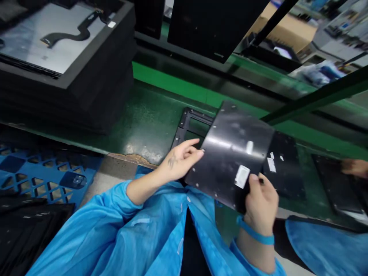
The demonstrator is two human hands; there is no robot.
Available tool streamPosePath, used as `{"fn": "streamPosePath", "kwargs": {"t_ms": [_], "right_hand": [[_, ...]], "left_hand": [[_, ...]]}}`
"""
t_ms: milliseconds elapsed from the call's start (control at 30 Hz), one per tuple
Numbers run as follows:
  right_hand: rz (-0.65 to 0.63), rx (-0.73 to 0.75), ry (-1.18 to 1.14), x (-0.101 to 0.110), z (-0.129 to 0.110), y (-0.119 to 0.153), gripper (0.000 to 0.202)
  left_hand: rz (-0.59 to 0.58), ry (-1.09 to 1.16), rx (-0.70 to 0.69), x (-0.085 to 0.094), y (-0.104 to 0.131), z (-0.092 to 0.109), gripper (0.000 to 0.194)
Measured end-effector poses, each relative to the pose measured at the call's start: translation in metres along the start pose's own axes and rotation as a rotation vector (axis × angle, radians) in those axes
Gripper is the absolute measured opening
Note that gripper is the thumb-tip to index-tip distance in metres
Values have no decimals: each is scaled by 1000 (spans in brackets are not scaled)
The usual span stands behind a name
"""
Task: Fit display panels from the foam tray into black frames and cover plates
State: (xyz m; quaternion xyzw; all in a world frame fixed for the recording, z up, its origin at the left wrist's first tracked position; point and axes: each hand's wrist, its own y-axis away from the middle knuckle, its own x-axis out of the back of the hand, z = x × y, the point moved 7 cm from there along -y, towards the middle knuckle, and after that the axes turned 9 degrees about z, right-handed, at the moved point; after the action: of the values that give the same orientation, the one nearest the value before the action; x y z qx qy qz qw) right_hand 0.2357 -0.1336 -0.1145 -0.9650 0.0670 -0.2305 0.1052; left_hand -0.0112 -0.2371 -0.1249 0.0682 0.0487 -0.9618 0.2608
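A flat black panel [230, 149] with white labels and small metal fasteners along its edges is held tilted above the bench. My right hand [261, 199] grips its lower right edge, thumb on the upper face. A small dark spot shows by those fingers; I cannot make out what it is. At the panel's left edge, my left hand [182, 159] has its fingertips pinched on the rim, with the index finger partly stretched out. Partly hidden behind the panel, a black frame [180, 132] with an opening lies on the green bench [143, 119].
Another labelled black panel [287, 165] lies just right. Farther right, a co-worker's hand [355, 167] rests by a dark panel [335, 180]. A tall black foam stack [106, 76] with a ribbon cable [77, 36] stands left. A blue pallet [66, 172] is below; a green post [316, 96] slants right.
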Motion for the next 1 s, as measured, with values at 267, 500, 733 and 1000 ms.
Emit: {"fn": "streamPosePath", "kwargs": {"t_ms": [267,500,733,1000], "right_hand": [[-293,132,348,-106,-13,-21,61],[-334,334,346,-140,-17,-13,83],[-336,134,115,-107,-16,-31,82],[-54,146,309,60,23,-125,86]], "left_hand": [[353,-716,-197,49,-33,-17,65],[457,-800,-214,72,-50,-39,55],[331,-569,-170,47,-38,-15,55],[-222,-367,-191,-120,-59,7,66]]}}
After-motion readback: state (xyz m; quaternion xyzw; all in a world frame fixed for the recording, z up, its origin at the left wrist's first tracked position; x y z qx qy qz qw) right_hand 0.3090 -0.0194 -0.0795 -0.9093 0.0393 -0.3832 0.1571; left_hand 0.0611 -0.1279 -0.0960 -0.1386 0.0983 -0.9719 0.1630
